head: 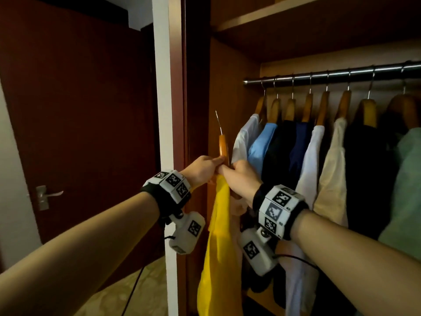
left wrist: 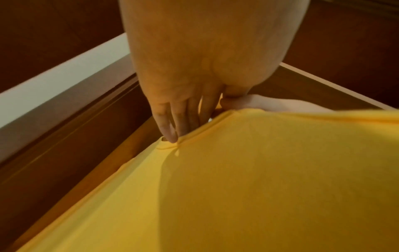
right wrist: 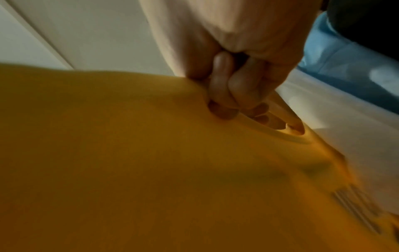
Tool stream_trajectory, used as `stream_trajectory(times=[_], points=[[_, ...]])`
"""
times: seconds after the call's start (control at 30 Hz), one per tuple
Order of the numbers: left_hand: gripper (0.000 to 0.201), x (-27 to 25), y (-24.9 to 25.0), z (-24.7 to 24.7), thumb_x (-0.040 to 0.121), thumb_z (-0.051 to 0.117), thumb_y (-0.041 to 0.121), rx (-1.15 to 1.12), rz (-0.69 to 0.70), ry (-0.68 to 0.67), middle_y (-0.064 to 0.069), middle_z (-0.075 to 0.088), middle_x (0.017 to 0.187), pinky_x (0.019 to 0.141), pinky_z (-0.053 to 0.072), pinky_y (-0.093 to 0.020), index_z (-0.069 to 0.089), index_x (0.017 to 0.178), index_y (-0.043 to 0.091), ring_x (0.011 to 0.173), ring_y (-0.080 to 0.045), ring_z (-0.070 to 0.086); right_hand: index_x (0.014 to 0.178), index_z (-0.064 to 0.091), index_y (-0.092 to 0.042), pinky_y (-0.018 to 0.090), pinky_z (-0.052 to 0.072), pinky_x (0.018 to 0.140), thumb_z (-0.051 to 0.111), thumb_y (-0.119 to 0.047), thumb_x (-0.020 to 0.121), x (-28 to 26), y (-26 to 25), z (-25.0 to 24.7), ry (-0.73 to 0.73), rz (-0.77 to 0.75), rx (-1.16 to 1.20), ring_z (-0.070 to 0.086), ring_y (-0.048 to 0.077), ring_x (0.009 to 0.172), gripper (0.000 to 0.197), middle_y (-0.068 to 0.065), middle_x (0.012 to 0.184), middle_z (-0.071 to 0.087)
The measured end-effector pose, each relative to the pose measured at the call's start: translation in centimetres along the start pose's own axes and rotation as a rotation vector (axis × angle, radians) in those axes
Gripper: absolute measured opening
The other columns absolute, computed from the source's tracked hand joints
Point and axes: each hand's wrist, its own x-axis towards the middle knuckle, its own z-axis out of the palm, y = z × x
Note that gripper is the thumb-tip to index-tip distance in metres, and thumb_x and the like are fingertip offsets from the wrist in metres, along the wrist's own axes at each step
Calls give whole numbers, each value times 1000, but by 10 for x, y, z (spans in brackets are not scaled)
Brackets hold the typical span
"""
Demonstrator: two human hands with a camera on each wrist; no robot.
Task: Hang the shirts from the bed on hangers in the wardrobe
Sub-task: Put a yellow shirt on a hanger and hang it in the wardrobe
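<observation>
Held hanger left of hung shirts; shirts under rail; door far left.

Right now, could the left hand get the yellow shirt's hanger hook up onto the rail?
Probably yes. The left hand grips the hanger under its hook, left of the white shirt. The rail has a bare end above and to the right; nothing visibly blocks it.

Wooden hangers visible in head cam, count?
9. Eight wooden hangers hang on the steel rail, carrying garments. The ninth sticks up above the left hand and right hand, in the yellow shirt. More may hang past the right edge.
</observation>
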Motion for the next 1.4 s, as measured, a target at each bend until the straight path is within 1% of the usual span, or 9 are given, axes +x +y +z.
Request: stream_trajectory(times=[0.3, 0.4, 0.5, 0.57, 0.7, 0.93, 1.03, 1.17, 1.4], points=[[51, 94, 40, -34, 104, 38, 35, -124, 239, -150, -1, 41, 150, 117, 30, -37, 33, 151, 13, 137, -16, 40, 115, 53, -12, 35, 48, 84, 61, -32, 92, 138, -40, -16, 360, 65, 85, 62, 32, 108, 31, 14, 115, 60], [53, 112, 54, -47, 105, 39, 32, -148, 321, -215, -2, 40, 150, 116, 30, -30, 26, 153, 13, 137, -14, 39, 123, 56, -1, 35, 54, 78, 54, -30, 100, 172, -64, -32, 416, 148, -37, 63, 34, 104, 36, 14, 109, 61], [47, 133, 58, -57, 104, 41, 18, -145, 361, -286, -5, 60, 121, 84, 48, -16, 32, 149, 6, 107, -15, 58, 117, 56, -4, 27, 47, 60, 54, -30, 101, 197, -80, -41, 446, 161, -110, 58, 25, 75, 31, 7, 83, 57], [51, 144, 59, -60, 102, 46, 12, -47, 365, -292, -7, 63, 107, 72, 50, -22, 30, 150, 7, 89, -17, 60, 121, 56, -4, 32, 51, 66, 56, -32, 100, 213, -85, -44, 471, 179, -136, 59, 27, 81, 35, 13, 100, 63], [38, 157, 56, -67, 96, 46, 13, 386, 511, -219, -13, 64, 117, 91, 53, -42, 50, 134, 10, 105, -31, 63, 130, 53, 0, 34, 46, 87, 53, -30, 101, 236, -88, -42, 461, 220, -264, 59, 35, 116, 42, 19, 129, 59], [57, 168, 29, -66, 97, 47, 12, 659, 635, -190, -13, 41, 146, 105, 40, -30, 27, 150, 4, 133, -27, 43, 154, 18, -5, 42, 37, 112, 42, -26, 105, 263, -72, -32, 400, 272, -440, 47, 35, 132, 58, 17, 159, 24], [48, 174, 16, -62, 94, 48, 8, 723, 584, -245, -12, 38, 147, 109, 38, -34, 40, 141, 7, 135, -28, 40, 158, 6, -10, 41, 43, 106, 35, -28, 107, 270, -63, -30, 341, 288, -504, 51, 37, 127, 61, 19, 152, 36], [20, 175, 7, -61, 91, 48, 5, 773, 571, -300, -11, 53, 123, 91, 53, -41, 57, 108, 7, 106, -28, 58, 147, 36, -1, 40, 48, 92, 40, -33, 106, 275, -52, -21, 356, 345, -435, 61, 31, 100, 53, 22, 122, 62], [27, 178, 1, -58, 91, 48, 10, 859, 621, -290, -12, 52, 123, 87, 54, -40, 55, 117, 7, 104, -29, 59, 99, 56, -9, 35, 50, 76, 50, -39, 102, 251, -47, -12, 352, 348, -298, 58, 29, 85, 30, 7, 84, 56]])
